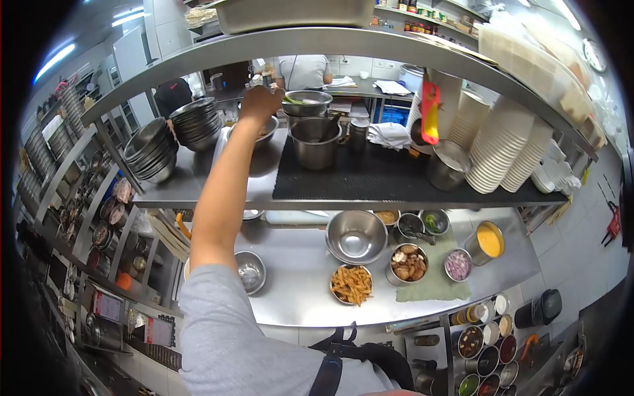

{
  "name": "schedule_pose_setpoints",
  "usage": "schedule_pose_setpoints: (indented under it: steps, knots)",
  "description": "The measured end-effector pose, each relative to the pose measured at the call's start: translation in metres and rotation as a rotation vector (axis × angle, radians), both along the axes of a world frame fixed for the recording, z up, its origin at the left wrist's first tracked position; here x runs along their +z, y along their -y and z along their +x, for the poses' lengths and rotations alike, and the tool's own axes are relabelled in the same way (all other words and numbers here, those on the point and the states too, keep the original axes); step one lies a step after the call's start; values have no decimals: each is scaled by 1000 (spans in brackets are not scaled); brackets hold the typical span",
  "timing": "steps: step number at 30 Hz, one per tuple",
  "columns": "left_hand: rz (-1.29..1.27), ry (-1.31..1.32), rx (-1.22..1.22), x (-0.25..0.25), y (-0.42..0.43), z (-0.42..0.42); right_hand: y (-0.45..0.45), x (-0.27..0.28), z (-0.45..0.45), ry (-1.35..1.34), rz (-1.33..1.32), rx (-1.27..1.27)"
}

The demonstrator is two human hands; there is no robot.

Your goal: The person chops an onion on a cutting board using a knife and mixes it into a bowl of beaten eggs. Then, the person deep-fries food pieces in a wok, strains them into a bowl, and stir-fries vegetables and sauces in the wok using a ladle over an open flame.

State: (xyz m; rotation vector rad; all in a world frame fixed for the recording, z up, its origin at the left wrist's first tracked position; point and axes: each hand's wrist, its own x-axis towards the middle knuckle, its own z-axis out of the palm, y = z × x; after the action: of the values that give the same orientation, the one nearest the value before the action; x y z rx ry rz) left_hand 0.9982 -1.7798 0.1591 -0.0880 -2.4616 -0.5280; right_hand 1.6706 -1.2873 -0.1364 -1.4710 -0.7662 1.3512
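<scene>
Metal bowl (317, 108) with greens (298, 101) is noted at three o'clock, just beside left hand (260, 104), whose grip cannot be told wide or narrow.

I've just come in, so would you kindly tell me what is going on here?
The person's left hand reaches over the raised shelf, close to a steel bowl with something green in it; whether it grips anything is unclear. The right hand is out of view. On the counter below stand bowls of golden-brown strips and diced purplish pieces.
</scene>
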Motion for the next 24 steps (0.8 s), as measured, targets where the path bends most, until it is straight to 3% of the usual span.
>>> schedule_pose_setpoints:
  steps: [2,6,8,12,16,24]
  knots:
    - [488,463,-61,12,7,-24,2,5,-38,-4,-8,53]
    - [628,660,-159,9,16,-52,2,15,-92,4,-7,138]
    - [501,730,-270,5,15,-59,1,18,-110,14,-3,169]
    - [682,653,-319,-3,15,-69,0,25,-132,25,0,201]
    - [621,385,-192,-16,15,-73,-4,29,-140,32,0,201]
    - [547,500,-260,-8,17,-66,-17,25,-126,66,-3,149]
